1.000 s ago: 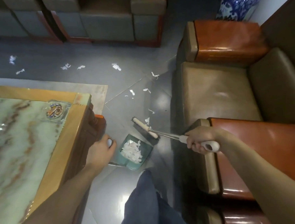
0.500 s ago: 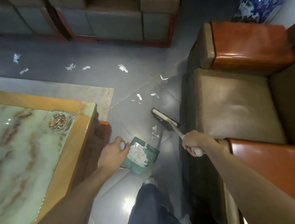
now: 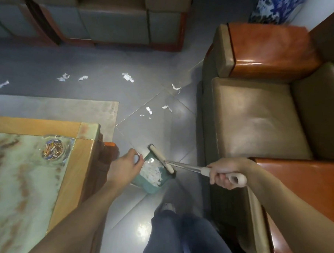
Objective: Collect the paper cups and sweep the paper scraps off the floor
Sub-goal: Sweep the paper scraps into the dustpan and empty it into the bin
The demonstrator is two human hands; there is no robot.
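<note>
My left hand (image 3: 124, 167) grips the handle of a teal dustpan (image 3: 148, 186) that rests on the grey floor and holds a heap of white paper scraps (image 3: 153, 172). My right hand (image 3: 222, 173) grips the white handle of a small broom. The broom head (image 3: 161, 158) lies across the dustpan's open front edge. Several loose paper scraps lie on the floor further out: a pair of scraps (image 3: 149, 110) ahead of the pan, a curled scrap (image 3: 176, 87), a bigger scrap (image 3: 128, 77) and a row of far-left scraps (image 3: 63, 77). No paper cups are in view.
A marble-topped wooden coffee table (image 3: 72, 168) with a glass ashtray (image 3: 53, 149) stands at my left. A leather armchair (image 3: 257, 118) with wooden armrests hems in the right. A sofa (image 3: 119, 23) lines the far side, and a blue-and-white vase (image 3: 277, 3) stands in the corner. My legs (image 3: 178, 235) are below.
The broom head swept back from the floor by the armchair to the dustpan's mouth, and the two scraps near it are gone from the floor. My right hand pulled back towards me.
</note>
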